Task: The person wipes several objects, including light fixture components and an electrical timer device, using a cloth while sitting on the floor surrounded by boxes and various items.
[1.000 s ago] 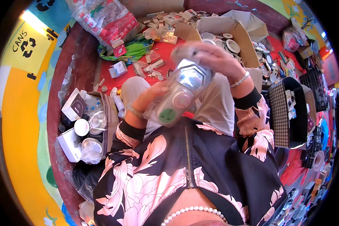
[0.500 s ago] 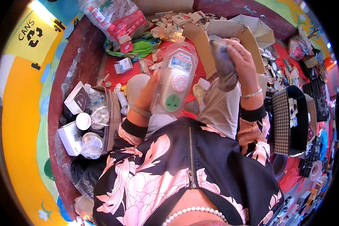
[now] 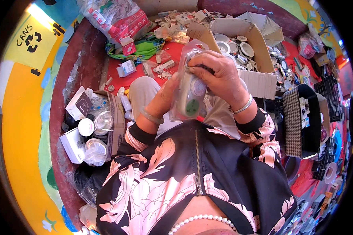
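Note:
My left hand [image 3: 159, 100] grips a clear plastic blister pack [image 3: 191, 109] by its left side, in front of my lap. Inside the pack sits a pale device with a round dial and a green disc, which looks like a plug-in timer. My right hand [image 3: 222, 75] is closed over the upper part of the pack. Bunched under its fingers is a grey cloth [image 3: 207, 69], mostly hidden, pressed to the pack's front. The pack is tilted, and the hand covers its printed picture.
An open cardboard box [image 3: 259, 58] of round white light fittings stands ahead right. At my left is another box [image 3: 117, 125] with small cartons and wrapped items. A checked bin [image 3: 293, 129] stands right; a stuffed plastic bag [image 3: 119, 21] lies far left.
My right hand has swung left and down, bringing the grey cloth from beside the pack onto its front. The pack has shifted slightly right and turned in my left hand.

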Available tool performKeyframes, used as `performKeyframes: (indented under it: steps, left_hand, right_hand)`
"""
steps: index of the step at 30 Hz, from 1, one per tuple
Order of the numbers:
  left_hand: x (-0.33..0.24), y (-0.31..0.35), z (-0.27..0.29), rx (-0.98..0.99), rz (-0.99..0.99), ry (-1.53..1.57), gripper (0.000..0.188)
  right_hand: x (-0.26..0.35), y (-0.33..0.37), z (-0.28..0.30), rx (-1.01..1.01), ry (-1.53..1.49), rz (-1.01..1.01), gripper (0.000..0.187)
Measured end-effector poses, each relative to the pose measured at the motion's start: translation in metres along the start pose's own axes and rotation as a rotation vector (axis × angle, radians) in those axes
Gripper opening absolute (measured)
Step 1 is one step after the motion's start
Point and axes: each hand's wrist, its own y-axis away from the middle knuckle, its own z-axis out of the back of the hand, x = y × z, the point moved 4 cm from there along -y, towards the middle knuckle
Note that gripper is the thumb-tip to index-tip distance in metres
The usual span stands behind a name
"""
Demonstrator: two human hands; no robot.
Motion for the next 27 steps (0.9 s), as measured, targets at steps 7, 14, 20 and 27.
performKeyframes:
  steps: [7,14,20,27]
  left_hand:
    - [0.001,-0.002,-0.003,-0.127,-0.02,0.005,0.047]
    - [0.015,-0.017,0.004,-0.085,0.165,0.252,0.045]
    - [0.014,-0.015,0.009,-0.181,0.021,0.26,0.054]
    - [-0.009,-0.015,0.025,-0.278,-0.1,0.377,0.056]
  right_hand:
    - [0.022,0.002,-0.007,0.28,0.361,0.426,0.014]
    - [0.037,0.023,-0.031,0.464,0.237,0.458,0.012]
    - [0.039,0.027,-0.027,0.487,0.186,0.39,0.013]
    - [0.019,0.02,-0.001,0.162,0.04,0.156,0.016]
